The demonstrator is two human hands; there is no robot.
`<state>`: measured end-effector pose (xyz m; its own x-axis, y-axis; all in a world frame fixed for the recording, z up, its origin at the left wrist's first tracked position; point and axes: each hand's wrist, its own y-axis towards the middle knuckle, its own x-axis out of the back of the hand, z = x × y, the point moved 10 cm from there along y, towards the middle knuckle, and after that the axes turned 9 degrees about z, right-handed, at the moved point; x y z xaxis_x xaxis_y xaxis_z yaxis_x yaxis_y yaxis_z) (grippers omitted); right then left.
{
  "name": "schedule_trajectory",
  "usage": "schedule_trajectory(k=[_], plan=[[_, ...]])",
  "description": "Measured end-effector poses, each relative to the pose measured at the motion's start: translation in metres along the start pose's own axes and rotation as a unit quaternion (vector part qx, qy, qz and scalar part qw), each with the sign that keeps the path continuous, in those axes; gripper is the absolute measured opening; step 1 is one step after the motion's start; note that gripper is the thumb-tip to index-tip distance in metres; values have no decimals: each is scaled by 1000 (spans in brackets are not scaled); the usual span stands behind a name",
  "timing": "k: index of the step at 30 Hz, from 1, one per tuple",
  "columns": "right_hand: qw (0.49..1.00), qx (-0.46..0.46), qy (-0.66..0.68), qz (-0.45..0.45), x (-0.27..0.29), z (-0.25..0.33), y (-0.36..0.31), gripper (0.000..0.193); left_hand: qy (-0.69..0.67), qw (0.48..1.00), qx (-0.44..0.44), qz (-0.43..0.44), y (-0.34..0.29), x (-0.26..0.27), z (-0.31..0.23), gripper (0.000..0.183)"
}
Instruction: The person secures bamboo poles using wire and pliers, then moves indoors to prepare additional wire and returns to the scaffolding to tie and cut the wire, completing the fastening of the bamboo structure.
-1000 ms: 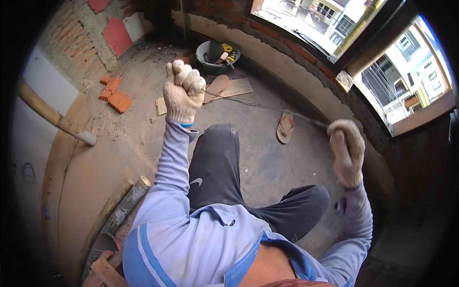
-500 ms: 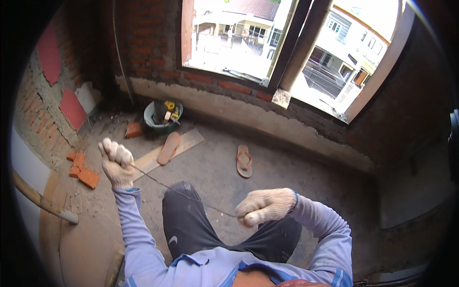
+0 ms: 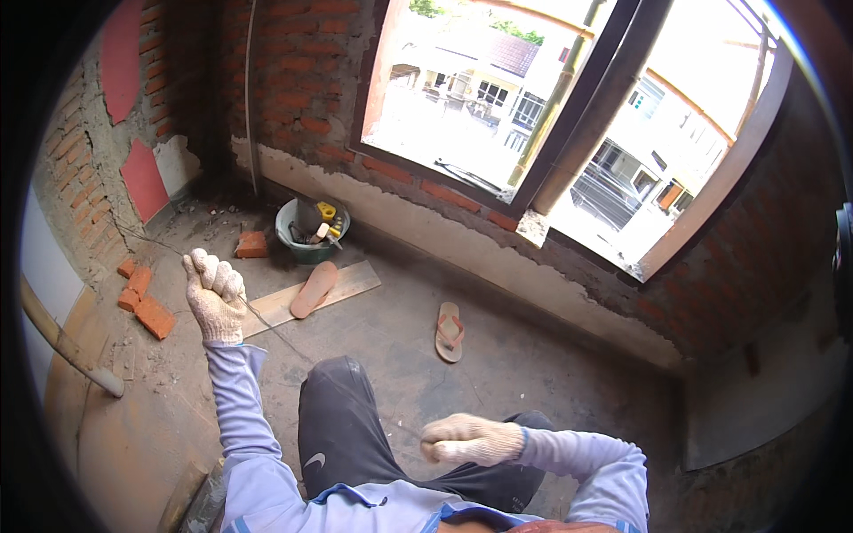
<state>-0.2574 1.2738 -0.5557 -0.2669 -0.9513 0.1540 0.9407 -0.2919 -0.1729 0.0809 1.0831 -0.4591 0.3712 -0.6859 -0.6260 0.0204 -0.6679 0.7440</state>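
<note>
My left hand (image 3: 215, 298), in a cream knitted glove, is raised at the left with its fingers closed round a thin dark wire (image 3: 278, 331). From that fist the wire slants down across my dark trousers (image 3: 342, 417) toward my right hand (image 3: 473, 440). The right hand, gloved alike, hangs lower and closer, over my lap, and is closed on the wire's other part. A further thin length runs from beside the left fist up toward the left wall. Whatever lies inside the fists is hidden.
Ahead stands a round bucket (image 3: 311, 253) with tools in it. Near it are a plank (image 3: 360, 282) with a sandal (image 3: 313, 291) on it, another sandal (image 3: 450, 333), and several broken bricks (image 3: 154, 317). A bamboo pole (image 3: 67, 351) juts in at left; a window (image 3: 471, 107) opens ahead.
The view has turned slightly. Both hands remain closed on the wire; the right hand has shifted a little to the left and lower, while the left stays raised.
</note>
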Motion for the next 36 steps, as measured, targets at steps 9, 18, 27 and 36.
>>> schedule_trajectory(k=[9, 18, 27, 36], plan=[[884, -206, -89, -410, 219, 16, -186, 43, 202, 937, -115, -259, -47, 57, -27, 39], [518, 88, -620, -582, 39, 132, -90, 25, 58, 925, -65, -371, -57, 122, 53, 40], [494, 54, -781, -379, 115, 76, -20, 52, -206, 857, 105, -460, -120, 21, 192, 45], [994, -7, -83, -74, 96, 9, -9, 35, 17, 974, 207, -87, -46, -91, 188, 42]])
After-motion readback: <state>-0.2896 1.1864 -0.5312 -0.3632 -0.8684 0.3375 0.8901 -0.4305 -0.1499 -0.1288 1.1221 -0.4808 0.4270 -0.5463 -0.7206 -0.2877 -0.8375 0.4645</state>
